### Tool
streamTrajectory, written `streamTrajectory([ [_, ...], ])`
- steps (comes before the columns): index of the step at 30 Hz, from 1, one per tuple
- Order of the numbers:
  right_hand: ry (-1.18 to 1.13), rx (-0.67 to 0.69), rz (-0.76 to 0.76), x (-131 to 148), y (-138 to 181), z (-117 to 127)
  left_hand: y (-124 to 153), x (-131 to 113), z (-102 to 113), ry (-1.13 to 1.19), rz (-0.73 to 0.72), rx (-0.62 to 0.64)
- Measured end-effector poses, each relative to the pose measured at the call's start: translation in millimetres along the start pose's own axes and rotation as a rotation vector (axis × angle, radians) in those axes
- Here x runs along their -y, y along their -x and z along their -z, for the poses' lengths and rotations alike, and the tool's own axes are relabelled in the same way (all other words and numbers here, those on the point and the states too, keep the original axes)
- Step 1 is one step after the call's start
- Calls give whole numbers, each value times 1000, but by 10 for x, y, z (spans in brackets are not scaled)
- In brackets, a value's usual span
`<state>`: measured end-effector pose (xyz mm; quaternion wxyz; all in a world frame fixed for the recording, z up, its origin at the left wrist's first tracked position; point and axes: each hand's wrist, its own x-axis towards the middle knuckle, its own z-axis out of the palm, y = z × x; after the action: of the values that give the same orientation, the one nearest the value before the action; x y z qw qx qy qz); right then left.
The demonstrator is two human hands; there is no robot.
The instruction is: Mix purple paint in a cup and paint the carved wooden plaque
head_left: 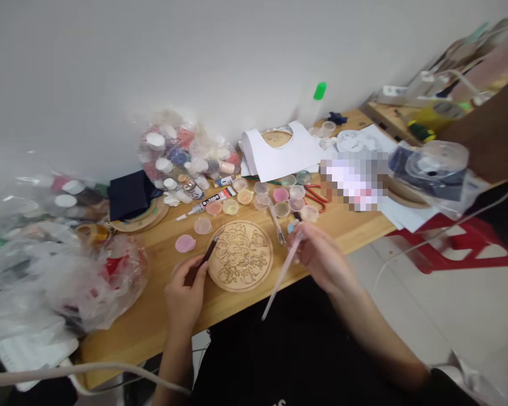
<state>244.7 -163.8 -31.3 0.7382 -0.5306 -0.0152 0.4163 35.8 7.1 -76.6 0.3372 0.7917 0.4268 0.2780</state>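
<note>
My left hand [186,290] is closed around a slim dark pen-like tool [208,254], its pale tip over the left edge of a round wooden disc [239,256]. Floral outlines cover the disc, which lies flat near the table's front edge. To the right, my right hand [323,259] pinches a thin whitish translucent stick [281,279] that slants down past the table edge. Its exact kind cannot be made out. Small cups of coloured material, among them a pink cup [281,195] and an orange cup [245,196], stand behind the disc. A slender brush-like tool [277,224] lies between disc and right hand.
Bags of capped bottles [177,155] stand against the wall, and a plastic bag [105,282] fills the left side. A glue tube [211,200], red-handled pliers [317,194] and white paper [274,160] lie behind the cups. A red stool [460,248] stands at right.
</note>
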Motion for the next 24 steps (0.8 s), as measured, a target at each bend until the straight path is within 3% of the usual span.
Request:
streamTrajectory([
  [2, 128, 39, -10, -144, 90, -44, 26, 16, -37, 37, 27, -8],
  [7, 411, -68, 335, -419, 207, -42, 32, 40, -110, 145, 104, -33],
  [11, 471, -58, 390, -511, 188, -18, -25, 9, -176, 168, 121, -47],
  [13, 496, -83, 408, -524, 166, -12, -68, -11, -197, 116, 61, -66],
  [19, 536, -81, 412, -536, 118, 19, -105, -20, -134, -284, -294, -167],
  [24, 522, -54, 356, -525, 93, 84, -19, 43, 49, -340, -357, -123],
])
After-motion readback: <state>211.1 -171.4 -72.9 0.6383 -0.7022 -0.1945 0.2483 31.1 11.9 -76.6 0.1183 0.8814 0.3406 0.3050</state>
